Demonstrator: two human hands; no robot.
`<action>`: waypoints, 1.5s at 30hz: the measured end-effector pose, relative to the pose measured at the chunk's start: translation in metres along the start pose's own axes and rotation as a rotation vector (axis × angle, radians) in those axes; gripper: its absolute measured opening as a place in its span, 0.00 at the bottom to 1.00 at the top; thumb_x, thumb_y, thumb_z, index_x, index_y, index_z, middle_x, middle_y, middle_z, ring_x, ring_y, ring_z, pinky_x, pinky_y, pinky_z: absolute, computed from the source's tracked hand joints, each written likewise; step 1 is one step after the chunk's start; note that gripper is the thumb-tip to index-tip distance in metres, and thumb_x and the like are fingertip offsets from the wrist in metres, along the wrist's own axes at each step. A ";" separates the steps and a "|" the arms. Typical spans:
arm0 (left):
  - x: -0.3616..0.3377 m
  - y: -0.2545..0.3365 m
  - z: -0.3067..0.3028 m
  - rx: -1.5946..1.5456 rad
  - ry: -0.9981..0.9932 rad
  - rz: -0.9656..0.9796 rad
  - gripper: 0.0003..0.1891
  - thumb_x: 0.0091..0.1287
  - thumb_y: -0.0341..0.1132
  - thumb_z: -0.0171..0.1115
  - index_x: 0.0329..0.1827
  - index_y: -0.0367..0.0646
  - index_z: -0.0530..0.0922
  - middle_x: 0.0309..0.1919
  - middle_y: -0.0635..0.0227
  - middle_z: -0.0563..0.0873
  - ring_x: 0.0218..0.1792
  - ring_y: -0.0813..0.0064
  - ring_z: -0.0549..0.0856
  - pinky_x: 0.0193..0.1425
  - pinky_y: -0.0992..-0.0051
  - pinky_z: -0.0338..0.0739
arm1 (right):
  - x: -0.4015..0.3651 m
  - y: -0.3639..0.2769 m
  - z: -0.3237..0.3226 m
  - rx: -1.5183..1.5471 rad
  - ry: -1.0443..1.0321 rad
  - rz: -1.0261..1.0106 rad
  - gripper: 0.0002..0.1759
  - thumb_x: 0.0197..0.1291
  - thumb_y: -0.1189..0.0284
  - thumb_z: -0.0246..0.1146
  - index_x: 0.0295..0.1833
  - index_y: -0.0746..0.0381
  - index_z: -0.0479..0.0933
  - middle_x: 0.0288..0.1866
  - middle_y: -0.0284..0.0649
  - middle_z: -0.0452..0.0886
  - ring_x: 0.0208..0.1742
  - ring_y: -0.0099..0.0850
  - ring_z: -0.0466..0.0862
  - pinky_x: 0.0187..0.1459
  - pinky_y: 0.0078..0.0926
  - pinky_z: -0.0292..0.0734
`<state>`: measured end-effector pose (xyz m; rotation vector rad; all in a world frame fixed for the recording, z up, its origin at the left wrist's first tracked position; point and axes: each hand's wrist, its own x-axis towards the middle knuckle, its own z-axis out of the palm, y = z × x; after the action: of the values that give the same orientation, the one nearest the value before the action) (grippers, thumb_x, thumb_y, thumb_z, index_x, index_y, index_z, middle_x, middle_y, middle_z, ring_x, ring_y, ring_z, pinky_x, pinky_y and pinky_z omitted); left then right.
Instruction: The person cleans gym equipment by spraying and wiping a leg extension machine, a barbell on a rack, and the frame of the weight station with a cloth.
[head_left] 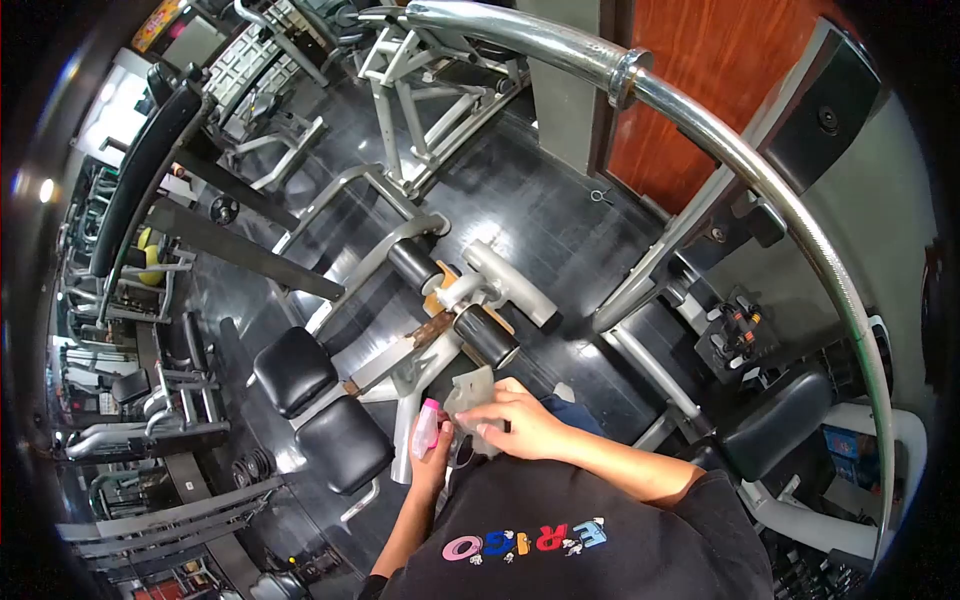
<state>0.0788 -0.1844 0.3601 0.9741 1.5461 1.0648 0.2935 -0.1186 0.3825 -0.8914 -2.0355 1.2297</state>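
A small clear bottle with pink liquid and a pink top [426, 428] is in my left hand [432, 466], whose fingers are wrapped round its lower part. Close beside it, my right hand [523, 424] grips a grey cloth [474, 392], which hangs in folds from the fingers. Both hands are in front of my dark shirt, with the bottle just left of the cloth. Beyond them stands a leg machine with black foam rollers [486, 335] and two black padded seats [343, 445].
A long chrome bar [760, 165] arcs across the top and right. A black bench pad [778, 420] is to my right, near a rack [735, 335] holding small items. Scissors-like handles [600, 196] lie on the dark floor. More gym machines [150, 440] line the left.
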 end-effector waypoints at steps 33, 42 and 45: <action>0.228 0.161 -0.002 -0.334 -0.811 0.151 0.17 0.66 0.30 0.65 0.57 0.35 0.78 0.39 0.69 0.82 0.36 0.80 0.82 0.39 0.78 0.78 | 0.136 0.001 -0.010 0.956 1.022 0.282 0.24 0.68 0.65 0.62 0.65 0.64 0.69 0.60 0.40 0.77 0.62 0.30 0.75 0.63 0.33 0.70; 0.278 0.201 0.028 -0.194 -1.193 0.142 0.18 0.66 0.31 0.66 0.59 0.41 0.78 0.37 0.74 0.82 0.31 0.84 0.80 0.36 0.81 0.77 | 0.149 -0.016 -0.001 0.979 1.330 0.264 0.24 0.69 0.64 0.60 0.65 0.65 0.68 0.60 0.40 0.78 0.62 0.31 0.75 0.63 0.33 0.71; 0.281 0.187 0.049 -0.186 -1.201 0.156 0.19 0.65 0.28 0.67 0.59 0.39 0.77 0.40 0.72 0.83 0.31 0.83 0.79 0.36 0.81 0.77 | 0.155 -0.030 -0.017 0.711 1.311 0.266 0.22 0.73 0.64 0.55 0.65 0.66 0.69 0.59 0.39 0.79 0.59 0.27 0.78 0.61 0.29 0.72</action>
<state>0.0871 0.1430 0.4548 1.2594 0.3831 0.4877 0.2060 0.0018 0.4383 -1.1374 -0.4207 0.9259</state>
